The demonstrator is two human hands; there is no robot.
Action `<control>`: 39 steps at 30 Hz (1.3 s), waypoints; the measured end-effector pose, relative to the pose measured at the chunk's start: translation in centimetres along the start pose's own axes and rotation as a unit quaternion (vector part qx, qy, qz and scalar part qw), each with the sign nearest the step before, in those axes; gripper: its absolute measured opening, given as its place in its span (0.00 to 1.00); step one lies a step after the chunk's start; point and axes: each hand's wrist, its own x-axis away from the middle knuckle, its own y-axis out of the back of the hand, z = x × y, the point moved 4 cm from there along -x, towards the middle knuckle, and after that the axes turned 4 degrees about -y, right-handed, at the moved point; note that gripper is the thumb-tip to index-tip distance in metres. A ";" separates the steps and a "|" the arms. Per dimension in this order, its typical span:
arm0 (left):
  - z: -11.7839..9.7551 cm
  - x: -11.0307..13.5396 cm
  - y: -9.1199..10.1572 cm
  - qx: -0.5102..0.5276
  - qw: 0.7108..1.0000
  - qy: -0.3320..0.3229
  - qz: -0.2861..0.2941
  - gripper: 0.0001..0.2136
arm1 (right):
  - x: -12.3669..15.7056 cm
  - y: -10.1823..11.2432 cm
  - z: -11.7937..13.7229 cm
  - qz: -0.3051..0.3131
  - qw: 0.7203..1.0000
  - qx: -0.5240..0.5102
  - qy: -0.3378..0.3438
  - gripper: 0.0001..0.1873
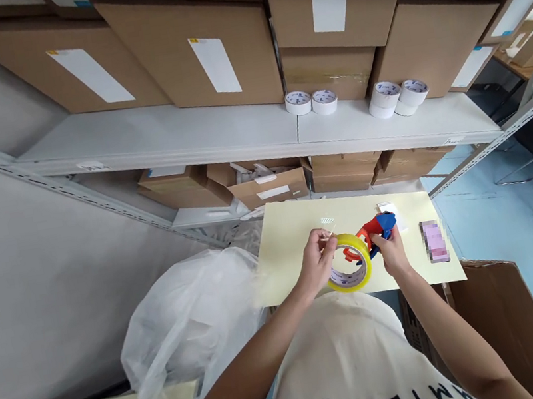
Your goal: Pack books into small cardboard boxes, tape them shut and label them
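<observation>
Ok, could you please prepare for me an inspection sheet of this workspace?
Surface: pale yellow tabletop, in front of the person.
Things in use: yellow tape roll; red-and-blue dispenser.
Clutter: white flat item behind the dispenser; pink item, pixelated, near the right edge.
Hands: left hand holds the tape roll; right hand grips the dispenser.
Cables: nothing seen.
Surroundings: shelf with cardboard boxes and white rolls; plastic sheeting at left; brown carton at lower right.
</observation>
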 end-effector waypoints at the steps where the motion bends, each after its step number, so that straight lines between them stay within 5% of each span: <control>1: -0.1 0.0 -0.2 -0.011 1.000 -0.011 0.006 0.16 | 0.3 -0.3 0.2 -0.006 1.000 -0.002 0.004 0.18; 11: -0.4 -0.2 -1.3 -0.026 1.000 -0.005 0.013 0.14 | 2.0 -0.7 0.3 0.099 0.990 -0.043 -0.090 0.20; 24: -0.7 0.4 -3.0 0.062 0.992 0.086 0.062 0.19 | 1.8 2.7 0.6 0.268 0.945 -0.042 -0.185 0.28; 39: -1.3 0.4 -3.2 0.074 0.978 0.180 0.077 0.24 | 1.3 4.9 0.5 0.307 0.926 0.111 -0.188 0.25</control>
